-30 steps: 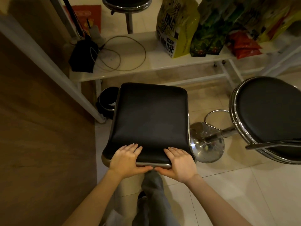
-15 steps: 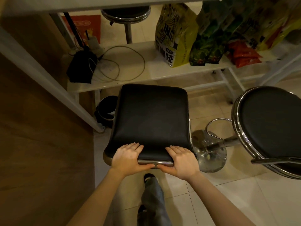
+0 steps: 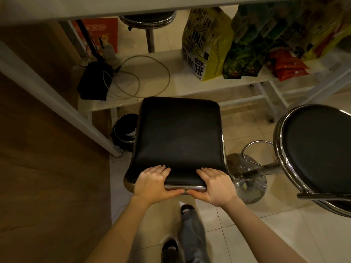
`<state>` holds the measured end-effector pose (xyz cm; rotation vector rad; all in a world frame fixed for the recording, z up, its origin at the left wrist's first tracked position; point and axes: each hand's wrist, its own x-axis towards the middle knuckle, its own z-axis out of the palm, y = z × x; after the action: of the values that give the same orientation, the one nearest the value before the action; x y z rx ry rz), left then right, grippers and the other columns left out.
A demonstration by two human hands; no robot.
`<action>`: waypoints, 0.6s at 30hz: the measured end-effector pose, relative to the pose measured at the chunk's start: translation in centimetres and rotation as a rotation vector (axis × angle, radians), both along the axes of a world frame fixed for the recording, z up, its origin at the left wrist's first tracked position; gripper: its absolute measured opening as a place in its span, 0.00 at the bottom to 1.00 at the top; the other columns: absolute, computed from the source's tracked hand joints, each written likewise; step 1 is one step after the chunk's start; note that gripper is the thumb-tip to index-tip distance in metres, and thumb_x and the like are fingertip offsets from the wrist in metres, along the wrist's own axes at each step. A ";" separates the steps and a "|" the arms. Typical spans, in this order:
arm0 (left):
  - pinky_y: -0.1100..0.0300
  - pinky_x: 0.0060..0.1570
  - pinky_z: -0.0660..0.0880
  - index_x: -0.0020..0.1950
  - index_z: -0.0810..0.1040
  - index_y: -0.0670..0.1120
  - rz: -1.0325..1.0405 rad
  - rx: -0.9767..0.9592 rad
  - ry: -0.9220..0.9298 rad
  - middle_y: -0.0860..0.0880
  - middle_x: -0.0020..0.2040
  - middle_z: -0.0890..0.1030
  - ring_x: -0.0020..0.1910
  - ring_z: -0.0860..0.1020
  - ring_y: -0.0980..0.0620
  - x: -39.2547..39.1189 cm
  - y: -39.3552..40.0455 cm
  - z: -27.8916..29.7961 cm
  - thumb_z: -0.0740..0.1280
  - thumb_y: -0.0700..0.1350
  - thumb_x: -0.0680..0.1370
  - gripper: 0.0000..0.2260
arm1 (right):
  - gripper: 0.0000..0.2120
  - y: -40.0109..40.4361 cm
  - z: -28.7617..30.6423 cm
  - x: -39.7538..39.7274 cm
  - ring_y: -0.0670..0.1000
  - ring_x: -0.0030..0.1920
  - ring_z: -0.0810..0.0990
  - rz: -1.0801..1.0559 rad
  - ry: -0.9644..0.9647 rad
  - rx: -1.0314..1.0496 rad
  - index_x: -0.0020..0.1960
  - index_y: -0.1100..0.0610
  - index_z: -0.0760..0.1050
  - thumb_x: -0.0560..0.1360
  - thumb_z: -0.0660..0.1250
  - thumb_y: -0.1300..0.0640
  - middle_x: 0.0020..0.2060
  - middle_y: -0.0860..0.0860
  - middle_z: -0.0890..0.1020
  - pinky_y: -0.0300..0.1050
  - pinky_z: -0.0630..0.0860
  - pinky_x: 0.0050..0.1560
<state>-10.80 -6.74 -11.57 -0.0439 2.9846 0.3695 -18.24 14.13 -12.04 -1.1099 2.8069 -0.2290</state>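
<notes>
Against the far left, a wooden panel point(image 3: 38, 149) meets a white frame leg point(image 3: 57, 103). A small black bin point(image 3: 124, 133) stands on the tiled floor just beside the square stool point(image 3: 180, 133). The stool's black seat sits mid-view, in front of a low shelf point(image 3: 171, 90) carrying a looped cable point(image 3: 152, 76) and a yellow bag point(image 3: 205, 44). The left grip point(image 3: 152, 182) clasps the seat's near edge, with the fingers laid on top and the thumb along the chrome rim. The right grip point(image 3: 216, 185) clasps the same edge just beside it, and the two thumb tips nearly meet. Farther right are a chrome base point(image 3: 248, 179) and a round stool point(image 3: 319, 152).
</notes>
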 end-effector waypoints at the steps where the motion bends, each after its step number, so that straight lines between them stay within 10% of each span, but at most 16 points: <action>1: 0.56 0.45 0.80 0.49 0.83 0.46 0.004 0.002 -0.012 0.48 0.46 0.86 0.47 0.83 0.51 0.0 0.1 0.1 0.41 0.75 0.69 0.42 | 0.42 0.0 0.1 -0.1 0.51 0.45 0.85 0.005 -0.006 0.006 0.51 0.55 0.83 0.71 0.42 0.26 0.45 0.51 0.86 0.46 0.81 0.45; 18: 0.54 0.52 0.77 0.56 0.81 0.46 0.208 0.025 -0.162 0.47 0.54 0.83 0.55 0.81 0.50 -2.4 6.1 1.3 0.39 0.77 0.67 0.46 | 0.46 3.8 1.0 -6.0 0.52 0.56 0.81 0.161 -0.150 0.063 0.60 0.55 0.78 0.68 0.39 0.24 0.54 0.52 0.83 0.47 0.76 0.56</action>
<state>-13.21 -0.64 -10.24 -0.3653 2.8212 0.4053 -24.25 17.95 -11.07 -1.2415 2.5612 -0.1987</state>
